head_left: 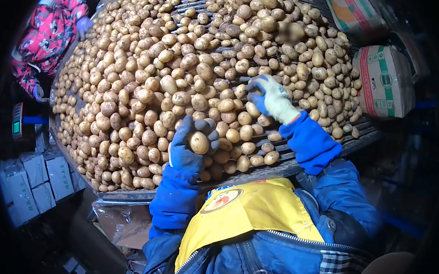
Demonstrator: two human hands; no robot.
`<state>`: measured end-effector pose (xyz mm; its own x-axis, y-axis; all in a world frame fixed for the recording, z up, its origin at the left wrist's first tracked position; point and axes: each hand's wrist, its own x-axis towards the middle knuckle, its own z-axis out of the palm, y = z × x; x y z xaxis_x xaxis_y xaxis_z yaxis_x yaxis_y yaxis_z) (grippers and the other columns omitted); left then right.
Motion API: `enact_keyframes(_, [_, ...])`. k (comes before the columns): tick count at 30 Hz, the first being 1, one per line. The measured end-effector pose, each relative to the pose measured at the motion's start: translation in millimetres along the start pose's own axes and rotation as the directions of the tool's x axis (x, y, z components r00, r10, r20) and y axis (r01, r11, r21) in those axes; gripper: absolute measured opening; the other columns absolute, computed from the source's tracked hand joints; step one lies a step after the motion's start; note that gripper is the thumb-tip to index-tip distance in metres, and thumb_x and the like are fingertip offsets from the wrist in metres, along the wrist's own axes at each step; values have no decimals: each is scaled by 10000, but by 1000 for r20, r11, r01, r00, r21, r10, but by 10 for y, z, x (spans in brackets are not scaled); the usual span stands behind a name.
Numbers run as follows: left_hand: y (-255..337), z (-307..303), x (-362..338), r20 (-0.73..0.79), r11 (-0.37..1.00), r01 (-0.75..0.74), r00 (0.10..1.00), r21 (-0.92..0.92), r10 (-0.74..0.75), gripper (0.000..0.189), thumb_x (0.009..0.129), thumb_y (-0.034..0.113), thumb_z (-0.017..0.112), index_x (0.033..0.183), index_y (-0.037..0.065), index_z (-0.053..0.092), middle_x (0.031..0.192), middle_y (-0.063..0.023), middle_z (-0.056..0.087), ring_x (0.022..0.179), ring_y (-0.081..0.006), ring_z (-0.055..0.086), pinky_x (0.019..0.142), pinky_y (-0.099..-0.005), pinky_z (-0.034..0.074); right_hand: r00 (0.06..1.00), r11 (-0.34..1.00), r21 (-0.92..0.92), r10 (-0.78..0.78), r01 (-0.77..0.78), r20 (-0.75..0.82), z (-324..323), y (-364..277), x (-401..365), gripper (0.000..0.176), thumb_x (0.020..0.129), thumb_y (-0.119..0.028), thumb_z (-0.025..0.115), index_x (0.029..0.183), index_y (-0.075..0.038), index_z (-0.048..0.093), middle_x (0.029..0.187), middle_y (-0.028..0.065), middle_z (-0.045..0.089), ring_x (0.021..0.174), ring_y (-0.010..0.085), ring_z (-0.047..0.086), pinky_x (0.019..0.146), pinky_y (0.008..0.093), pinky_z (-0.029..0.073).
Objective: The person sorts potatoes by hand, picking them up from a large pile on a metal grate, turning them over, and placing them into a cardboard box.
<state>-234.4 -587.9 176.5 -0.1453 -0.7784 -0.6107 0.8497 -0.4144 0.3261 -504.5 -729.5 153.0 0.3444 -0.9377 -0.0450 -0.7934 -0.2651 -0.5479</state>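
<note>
My left hand [186, 150], in a blue-coated work glove, is turned palm up with a potato [199, 143] in it; the fingers curve around the potato's sides. My right hand [272, 99] wears a pale glove with a blue coating. It hangs low over the heap with bent fingers and a gap between thumb and forefinger, where I see nothing held. Potatoes [143, 95] of many sizes lie piled around both hands, some with dirt on the skin. Dark slats of the sorting table [297, 156] show between my right sleeve and the near potatoes.
Across the table at upper left stands a person in a pink patterned jacket [49, 32], one gloved hand [84, 26] at the heap's edge. Printed cartons [386, 80] stand at right. At left are a lit display [17, 121] and wrapped white boxes [37, 179].
</note>
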Motion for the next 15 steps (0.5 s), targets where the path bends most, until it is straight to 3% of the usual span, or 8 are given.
enact_keyframes(3, [-55,-19,68,151,1000,30,988,7,-31,425,1074,423,599,1156,13,676,1101,-128,727,910,-259,732,732,-401,634,995,987,148,66,-54,-79,13,-164,-7,232,815,-106,844,1026,-73,754,1146,113,698,1056,272,682,911,368,569])
enact_keyframes(4, [-46,-17,57,118,995,58,991,75,-67,475,1077,373,602,1395,22,583,1245,-154,687,934,-270,727,738,-411,631,991,926,377,23,30,-135,57,-264,-31,220,832,-100,840,1030,-64,754,1147,109,695,1070,256,679,923,358,563])
enact_keyframes(5, [-50,47,21,116,995,61,991,76,-69,475,1077,373,602,1395,22,583,1245,-154,687,934,-270,727,738,-411,631,980,807,578,-3,121,-201,71,-384,-71,208,848,-95,836,1035,-55,754,1147,105,693,1084,241,676,935,348,557])
enact_keyframes(6, [-71,147,-21,178,998,12,984,69,-24,537,1079,362,596,1504,59,471,1338,-163,635,955,-280,722,746,-413,627,959,901,366,-151,234,-241,-83,-632,-133,230,859,-82,837,1066,-34,748,1156,97,690,1099,216,669,963,354,547])
enact_keyframes(8, [-88,175,-2,348,999,-12,937,49,-6,740,1069,329,591,1676,159,202,1539,-177,480,1014,-312,707,759,-407,613,987,846,512,-155,152,-37,-168,-959,-268,382,889,-130,837,1238,-32,718,1240,127,703,1120,195,665,974,356,546])
enact_keyframes(10, [-109,76,71,399,998,-30,917,47,9,731,1057,323,600,1666,148,235,1514,-176,506,1016,-314,706,753,-404,610,982,829,552,-18,-89,186,-389,-1226,-297,502,920,-198,827,1369,-41,668,1259,147,721,1117,203,679,976,372,556])
enact_keyframes(11, [-94,49,93,448,998,-53,894,46,27,722,1044,316,609,1656,138,269,1489,-174,531,1019,-316,704,747,-400,607,991,908,404,-129,109,23,-351,-1053,-167,508,927,-245,816,1366,-36,670,1255,159,730,1082,245,713,965,389,566])
enact_keyframes(15, [1,-94,-5,283,997,-22,958,-74,42,630,1052,310,589,1611,99,388,1386,-191,622,866,-265,705,636,-347,596,876,950,-174,-306,258,-372,-678,-439,711,480,939,-337,766,1318,-53,688,1284,184,714,1190,362,680,1041,443,524])
